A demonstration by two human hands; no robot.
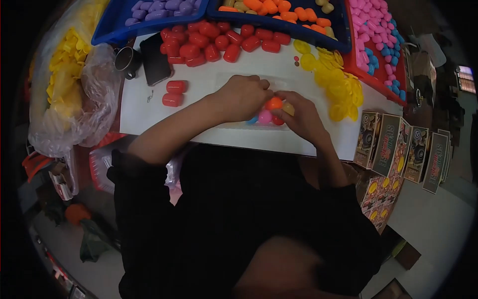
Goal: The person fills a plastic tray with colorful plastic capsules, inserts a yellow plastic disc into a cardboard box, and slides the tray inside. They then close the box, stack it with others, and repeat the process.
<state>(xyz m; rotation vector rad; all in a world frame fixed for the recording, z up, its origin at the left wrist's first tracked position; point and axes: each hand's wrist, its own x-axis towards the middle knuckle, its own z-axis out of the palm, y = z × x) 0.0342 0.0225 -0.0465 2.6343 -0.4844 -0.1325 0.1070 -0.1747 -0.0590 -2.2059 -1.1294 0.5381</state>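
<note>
My left hand is closed, its fingers curled down over a clear plastic tray on the white table; whatever they hold is hidden. Facing it, my right hand curves around an orange capsule, thumb and forefinger on either side. Close by the fingers lie a tan capsule, a pink capsule, a red capsule and a partly covered blue capsule. Two red capsules rest left of my left forearm.
Behind my hands is a heap of red capsules. Blue trays and a red tray hold more capsules. Yellow discs pile at right, beside printed boxes. A phone, a dark mug and a plastic bag stand left.
</note>
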